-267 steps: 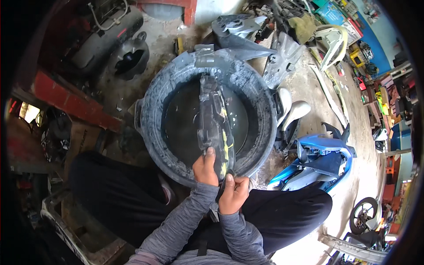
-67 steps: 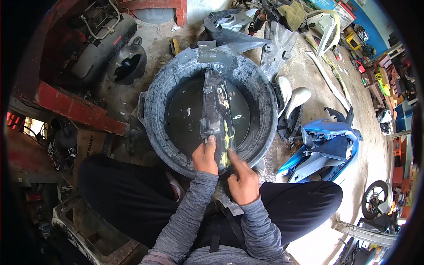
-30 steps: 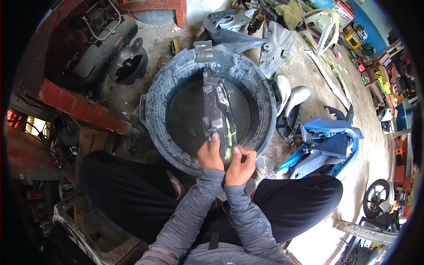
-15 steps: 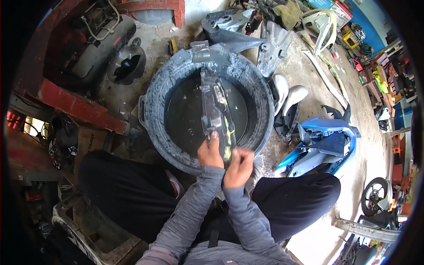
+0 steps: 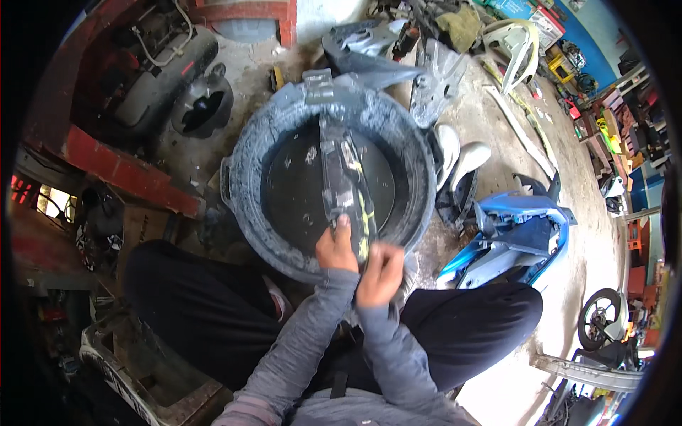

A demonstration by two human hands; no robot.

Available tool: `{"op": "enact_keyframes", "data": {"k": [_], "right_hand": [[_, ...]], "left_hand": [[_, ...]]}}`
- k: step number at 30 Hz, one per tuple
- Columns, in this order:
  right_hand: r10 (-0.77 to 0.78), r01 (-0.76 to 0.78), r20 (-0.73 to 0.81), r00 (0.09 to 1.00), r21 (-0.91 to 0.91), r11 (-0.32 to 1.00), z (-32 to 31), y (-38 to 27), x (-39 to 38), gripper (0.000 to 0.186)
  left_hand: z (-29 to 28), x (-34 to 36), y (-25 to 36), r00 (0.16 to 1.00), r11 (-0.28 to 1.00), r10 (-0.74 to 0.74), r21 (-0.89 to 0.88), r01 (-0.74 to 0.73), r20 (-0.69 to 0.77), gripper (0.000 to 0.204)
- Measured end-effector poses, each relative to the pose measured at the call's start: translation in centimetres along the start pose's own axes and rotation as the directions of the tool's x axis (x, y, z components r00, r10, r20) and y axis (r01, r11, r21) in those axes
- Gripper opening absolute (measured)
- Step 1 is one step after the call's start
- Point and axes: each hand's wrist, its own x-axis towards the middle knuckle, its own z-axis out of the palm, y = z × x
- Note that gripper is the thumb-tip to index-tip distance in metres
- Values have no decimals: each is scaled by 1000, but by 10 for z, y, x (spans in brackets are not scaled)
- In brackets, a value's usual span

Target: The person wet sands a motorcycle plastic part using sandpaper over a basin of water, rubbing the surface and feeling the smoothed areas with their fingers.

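A long, narrow, dark plastic panel (image 5: 338,186) with yellow patches along its right side extends over a round grey tub (image 5: 244,177). My left hand (image 5: 336,248) grips the panel's near end, thumb lying on top. Closed and a little blurred, my right hand (image 5: 381,275) is at the panel's near right edge, fingers pressed together. Whatever is pinched in them, if anything, is hidden. Dark water (image 5: 293,186) with bits of foam lies in the tub below the panel. Grey residue coats the tub's inner wall.
Blue motorcycle fairing (image 5: 522,234) rests on the floor to the right. Grey plastic panels (image 5: 433,84) lie beyond the tub. A tank-like machine (image 5: 167,78) stands in a red frame (image 5: 124,170) at far left. A worn crate (image 5: 153,376) sits by my left leg.
The view has shifted slightly, so the tub and the floor parts appear a little farther left. Both hands stay at the panel's near end, the right one still blurred.
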Motion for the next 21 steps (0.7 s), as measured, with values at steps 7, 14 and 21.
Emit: {"op": "enact_keyframes", "data": {"k": [7, 14, 21], "right_hand": [[-41, 40, 72, 997, 16, 999, -1, 3, 16, 3], [-134, 137, 67, 989, -34, 990, -2, 1, 27, 5], [-80, 81, 15, 997, -56, 995, -1, -4, 23, 3]], "left_hand": [[2, 4, -3, 999, 999, 30, 25, -30, 23, 43], [5, 5, 3, 994, 991, 109, 81, -110, 18, 45], [4, 5, 3, 999, 997, 49, 64, -50, 10, 45]]}}
